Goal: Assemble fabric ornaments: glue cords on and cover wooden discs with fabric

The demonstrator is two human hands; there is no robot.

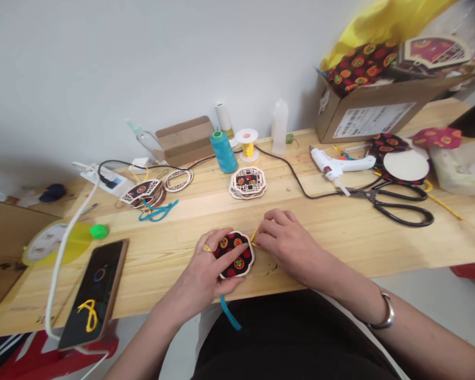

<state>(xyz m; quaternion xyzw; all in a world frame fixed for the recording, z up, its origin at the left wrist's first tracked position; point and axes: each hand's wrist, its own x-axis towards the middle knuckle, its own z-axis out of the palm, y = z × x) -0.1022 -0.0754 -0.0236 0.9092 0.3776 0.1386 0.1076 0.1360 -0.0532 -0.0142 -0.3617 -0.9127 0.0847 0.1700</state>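
Observation:
Near the table's front edge lies a scalloped ornament [242, 266] with a pale wooden rim and dark flower-patterned fabric. My left hand [211, 264] is closed around its left side, with the index finger laid across the fabric. A turquoise ribbon [230, 315] hangs from the ornament over the edge. At the ornament's right side, my right hand [287, 241] pinches a yellow cord [254, 236] between thumb and fingers. Behind the hands rests a stack of wooden lattice pieces [248, 183].
Farther back stand a teal thread cone [224, 153] and a yellow cord spool [247, 145]. To the right are a white glue gun [340, 162], black-handled scissors [396, 203] and a cardboard box [368, 113]. A phone [97, 290] with a yellow cord loop lies left.

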